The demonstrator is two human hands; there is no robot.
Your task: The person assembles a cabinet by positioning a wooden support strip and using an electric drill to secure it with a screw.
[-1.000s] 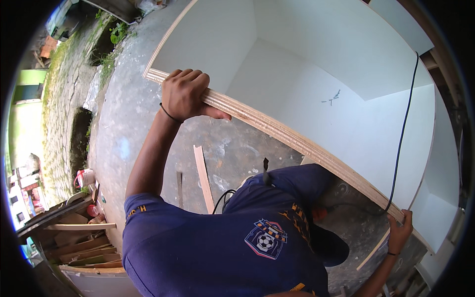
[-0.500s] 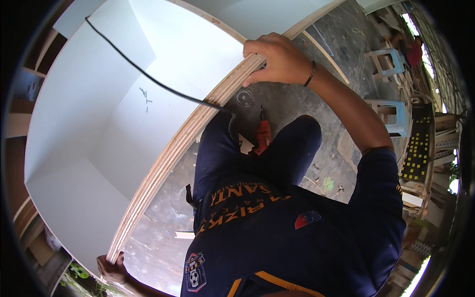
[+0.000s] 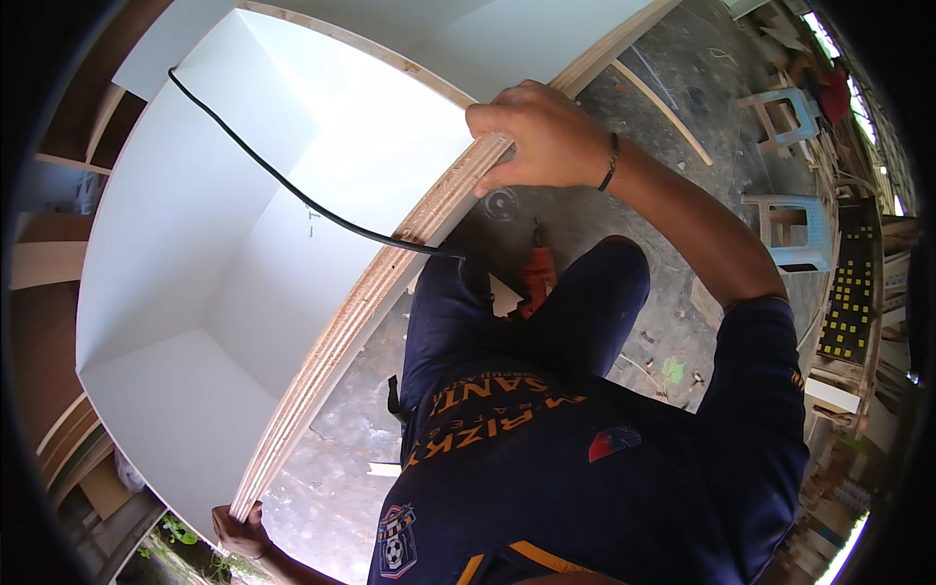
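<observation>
A large white plywood cabinet (image 3: 249, 283) lies open in front of me, its layered wood edge (image 3: 336, 327) running from lower left to upper right. My right hand (image 3: 546, 136) wraps over the far end of this edge, thumb on the near face and fingers on the inner side. At the lower left, my left hand (image 3: 242, 529) grips the edge's near end. A black cable (image 3: 283, 180) drapes over the edge and into the cabinet. A few small screws or pins (image 3: 312, 219) lie inside, too small to tell exactly.
On the floor between my legs is a red power drill (image 3: 538, 278). Plastic stools, a pale blue one (image 3: 792, 232) among them, stand at the right beside piled wood scraps. A thin wood strip (image 3: 668, 112) lies on the floor. Wooden boards (image 3: 49, 263) are at the left.
The view has shifted slightly, so the cabinet and my body appear a little lower and further right. Both hands keep their hold on the plywood edge.
</observation>
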